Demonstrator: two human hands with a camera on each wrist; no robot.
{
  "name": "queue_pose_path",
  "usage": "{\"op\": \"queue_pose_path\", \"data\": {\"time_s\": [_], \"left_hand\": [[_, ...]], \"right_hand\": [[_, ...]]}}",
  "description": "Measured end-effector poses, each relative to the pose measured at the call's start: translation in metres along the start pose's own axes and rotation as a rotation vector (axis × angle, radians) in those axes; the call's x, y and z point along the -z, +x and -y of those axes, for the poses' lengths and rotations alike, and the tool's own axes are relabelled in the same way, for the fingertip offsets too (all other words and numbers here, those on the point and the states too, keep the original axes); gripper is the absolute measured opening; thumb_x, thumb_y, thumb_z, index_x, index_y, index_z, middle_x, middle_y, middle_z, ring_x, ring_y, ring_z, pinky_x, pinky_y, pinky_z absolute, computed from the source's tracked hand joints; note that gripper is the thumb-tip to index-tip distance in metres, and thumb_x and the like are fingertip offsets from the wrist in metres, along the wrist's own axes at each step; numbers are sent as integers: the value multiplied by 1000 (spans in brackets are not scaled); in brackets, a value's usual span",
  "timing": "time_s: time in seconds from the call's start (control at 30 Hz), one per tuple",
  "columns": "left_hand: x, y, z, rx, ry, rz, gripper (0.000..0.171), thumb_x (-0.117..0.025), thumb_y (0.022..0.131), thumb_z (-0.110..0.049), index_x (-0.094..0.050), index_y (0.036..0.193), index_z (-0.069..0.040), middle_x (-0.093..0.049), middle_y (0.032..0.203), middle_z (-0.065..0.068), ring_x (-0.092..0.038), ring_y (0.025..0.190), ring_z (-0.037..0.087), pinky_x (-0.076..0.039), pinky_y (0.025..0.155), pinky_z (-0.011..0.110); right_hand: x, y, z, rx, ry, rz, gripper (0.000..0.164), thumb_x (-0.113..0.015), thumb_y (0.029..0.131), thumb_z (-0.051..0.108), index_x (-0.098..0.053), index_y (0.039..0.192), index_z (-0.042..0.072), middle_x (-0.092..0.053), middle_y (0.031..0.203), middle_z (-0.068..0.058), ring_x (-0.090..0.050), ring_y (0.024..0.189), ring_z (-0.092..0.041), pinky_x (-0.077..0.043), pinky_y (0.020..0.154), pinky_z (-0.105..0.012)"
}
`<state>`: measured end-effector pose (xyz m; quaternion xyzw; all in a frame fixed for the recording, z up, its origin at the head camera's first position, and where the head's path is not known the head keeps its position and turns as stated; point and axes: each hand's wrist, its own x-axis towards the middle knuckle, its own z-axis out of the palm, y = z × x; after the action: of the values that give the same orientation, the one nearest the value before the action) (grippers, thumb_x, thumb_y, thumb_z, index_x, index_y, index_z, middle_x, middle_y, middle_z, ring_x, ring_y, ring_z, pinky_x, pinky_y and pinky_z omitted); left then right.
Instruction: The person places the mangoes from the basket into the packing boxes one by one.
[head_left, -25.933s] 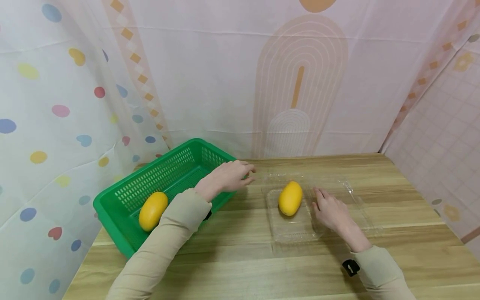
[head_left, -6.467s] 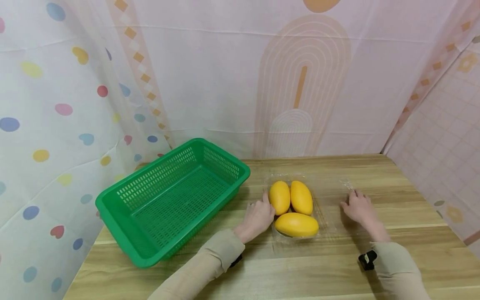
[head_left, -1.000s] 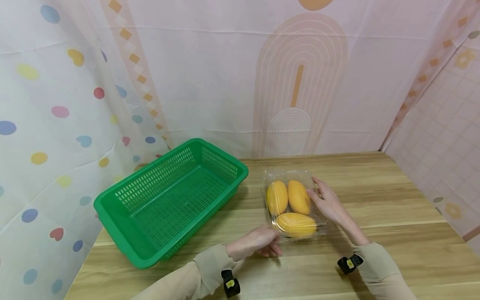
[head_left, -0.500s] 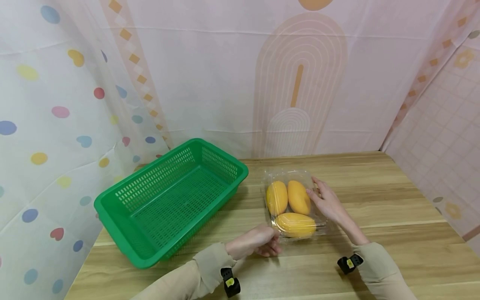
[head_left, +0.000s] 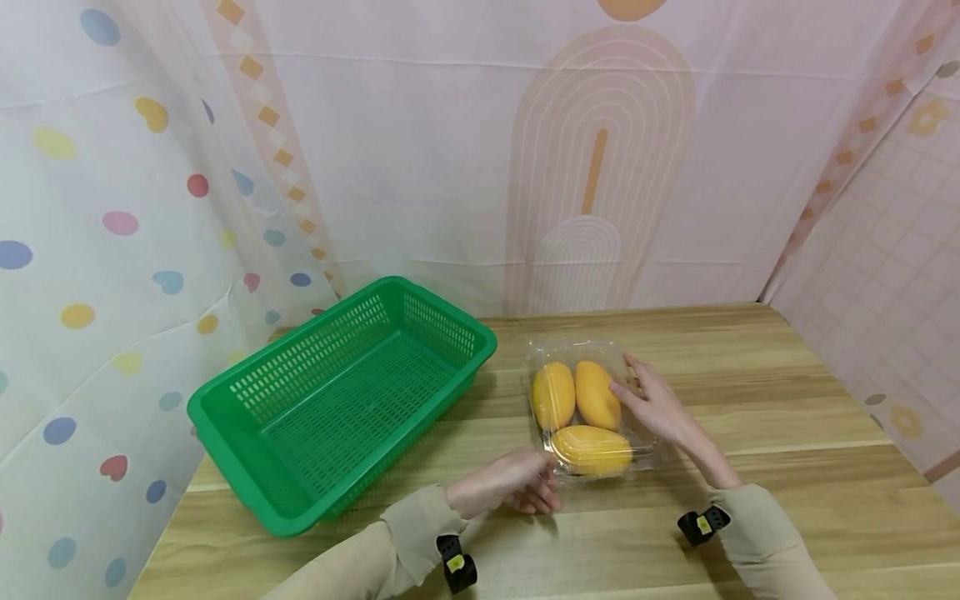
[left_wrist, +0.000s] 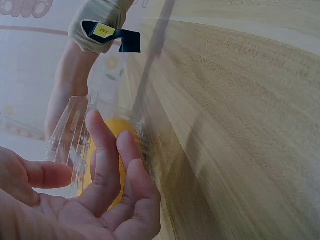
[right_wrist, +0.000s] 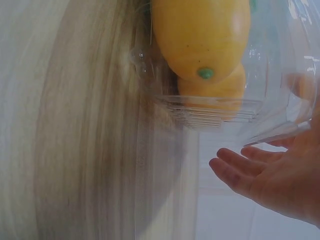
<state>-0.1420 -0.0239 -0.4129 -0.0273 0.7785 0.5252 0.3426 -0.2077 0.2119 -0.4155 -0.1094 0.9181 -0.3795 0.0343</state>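
A clear plastic clamshell box (head_left: 577,346) lies on the table with its lid folded over. Through the plastic show three yellow mangoes: one at the left (head_left: 553,396), one beside it (head_left: 597,395) and one lying crosswise in front (head_left: 591,450). At the box's front left corner is my left hand (head_left: 517,483); in the left wrist view its fingers (left_wrist: 102,170) are loosely bent, with the thumb apart from them. My right hand (head_left: 660,408) lies along the box's right side, thumb over the lid; its fingers (right_wrist: 240,167) extend fairly straight in the right wrist view.
A green perforated plastic basket (head_left: 300,521) stands at the left of the wooden table (head_left: 757,400), with nothing in it. Printed curtains (head_left: 420,167) rise behind the table and along both sides.
Earlier, one mango lay in the basket and one in the opened box. Later three were in the box, the lid spread right; now it covers them. Over the last second, hands barely move.
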Motion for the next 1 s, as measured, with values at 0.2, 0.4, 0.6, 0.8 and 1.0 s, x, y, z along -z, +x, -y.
{"op": "queue_pose_path", "data": {"time_s": [0.2, 0.4, 0.6, 0.8, 1.0], "left_hand": [[3, -1, 0, -36, -7, -7, 23, -43, 92, -21, -58, 92, -4, -72, 78, 15, -59, 56, 12, -44, 52, 21], [8, 0, 3, -101, -14, -23, 25, -35, 95, -17, -54, 101, -2, -70, 83, 18, -62, 62, 16, -47, 57, 26], [7, 0, 3, -93, 1, -35, 23, -37, 97, -16, -55, 92, -1, -70, 81, 17, -58, 57, 12, -44, 53, 23], [6, -5, 1, -93, 5, -18, 22, -38, 95, -14, -55, 97, -1, -68, 77, 12, -58, 59, 13, -45, 54, 22], [5, -10, 2, -88, -7, 0, 33, -36, 96, -25, -57, 96, -1, -71, 80, 17, -59, 58, 12, -43, 52, 21]], "right_hand": [[0, -1, -1, 14, -11, 3, 72, -42, 100, 39, -14, 150, -3, -21, 152, -31, -35, 130, -52, -37, 100, -63], [0, 0, -1, 14, -12, 0, 72, -42, 100, 40, -14, 150, -4, -21, 151, -31, -35, 130, -52, -37, 100, -63], [0, 1, -1, 20, -4, 2, 73, -43, 100, 40, -14, 150, -4, -22, 151, -32, -35, 130, -53, -37, 100, -63], [0, 1, -1, 24, -3, 4, 72, -43, 99, 39, -14, 150, -4, -20, 151, -31, -34, 130, -54, -37, 99, -64], [-2, 0, -1, 23, -40, -7, 74, -44, 99, 39, -14, 149, -5, -20, 152, -32, -36, 130, -52, -35, 101, -64]]}}
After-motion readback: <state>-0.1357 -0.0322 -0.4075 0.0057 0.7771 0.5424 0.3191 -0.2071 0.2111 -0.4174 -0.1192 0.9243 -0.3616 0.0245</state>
